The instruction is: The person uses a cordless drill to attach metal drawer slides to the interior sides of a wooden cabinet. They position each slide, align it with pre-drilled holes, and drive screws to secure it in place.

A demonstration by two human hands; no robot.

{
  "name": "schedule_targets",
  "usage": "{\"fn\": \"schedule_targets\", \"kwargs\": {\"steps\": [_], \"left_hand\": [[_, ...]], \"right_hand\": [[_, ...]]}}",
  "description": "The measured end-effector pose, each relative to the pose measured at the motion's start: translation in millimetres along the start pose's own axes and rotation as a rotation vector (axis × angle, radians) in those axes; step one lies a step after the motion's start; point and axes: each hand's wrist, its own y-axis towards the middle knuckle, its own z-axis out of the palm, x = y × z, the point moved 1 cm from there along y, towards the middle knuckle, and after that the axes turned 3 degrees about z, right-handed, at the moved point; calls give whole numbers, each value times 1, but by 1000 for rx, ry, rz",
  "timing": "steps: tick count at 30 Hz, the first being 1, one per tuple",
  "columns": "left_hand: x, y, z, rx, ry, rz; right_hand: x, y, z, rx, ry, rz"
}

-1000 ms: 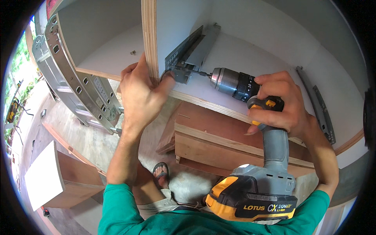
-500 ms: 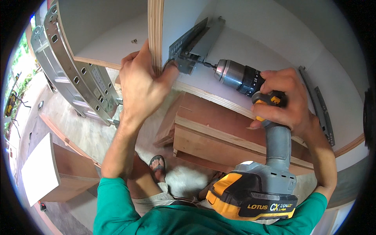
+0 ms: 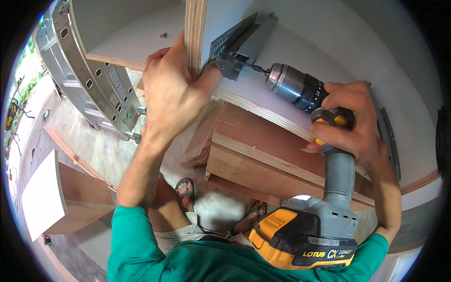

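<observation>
At the dividing panel [image 3: 195, 37], little has changed over the last second: both hands keep their places, and the bit [image 3: 251, 67] stays at the front end of the slide rail [image 3: 256, 40]. Reads as a steady hold; can't tell if the tip touches. Left hand [image 3: 171, 96] curled round the panel edge, thumb at the rail end. Right hand [image 3: 352, 115] wrapped round the drill [image 3: 339, 176]. Right compartment [image 3: 329, 35] carries that rail, plus another rail [image 3: 389, 136] opposite. Left compartment [image 3: 127, 33]: small metal bits [image 3: 163, 35] inside. Plywood box [image 3: 263, 160] below.
</observation>
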Motion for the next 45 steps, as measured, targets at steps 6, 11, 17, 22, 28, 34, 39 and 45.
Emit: {"fn": "schedule_targets", "kwargs": {"steps": [6,11,17,22,28,34,39,45], "left_hand": [[3,0,2,-33,-8,40],[-2,-1,-1,-5,9,9],[6,-1,2,-34,12,69],[2,-1,1,-28,10,57],[2,-1,2,-43,12,77],[3,-3,1,-27,49,88],[-2,-3,-3,14,24,11],[6,-3,4,-50,-28,52]], "right_hand": [[-1,1,-1,26,-35,-25],[-1,4,-1,24,-22,-32],[1,7,1,18,-18,-42],[4,10,-1,30,-29,-28],[4,9,-2,41,-41,-30],[6,8,-1,50,-52,-26],[8,9,-3,47,-57,-15],[3,7,-6,72,-87,-44]]}}
